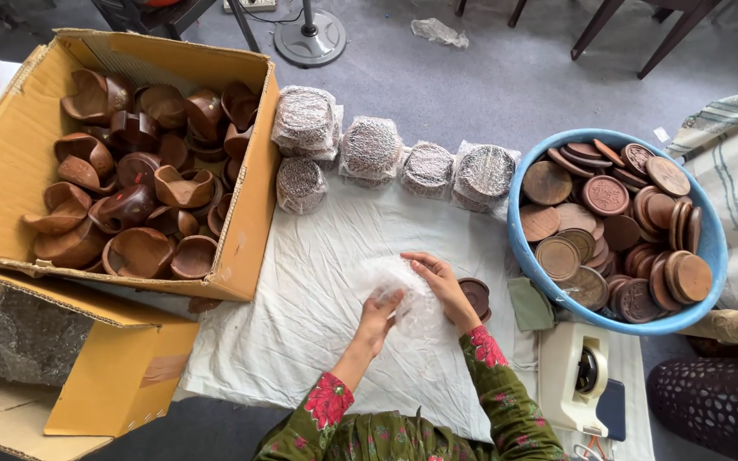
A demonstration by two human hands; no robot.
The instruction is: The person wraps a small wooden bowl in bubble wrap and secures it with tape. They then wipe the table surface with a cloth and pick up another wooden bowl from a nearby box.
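Note:
Both my hands hold a sheet of clear bubble wrap [405, 294] over the white cloth [318, 282]. My left hand [379, 314] grips its lower left part. My right hand [439, 280] pinches its upper right edge. What the wrap encloses is hidden. A small stack of round brown wooden lids [477, 297] lies just right of my right hand. I wear green sleeves with red flowers.
A cardboard box [245, 213] full of brown wooden bowls [143, 179] stands at left. Several wrapped bundles [371, 152] line the cloth's far edge. A blue basin [702, 248] of wooden lids sits right, a white tape dispenser [576, 376] below it. An open carton [104, 376] lies lower left.

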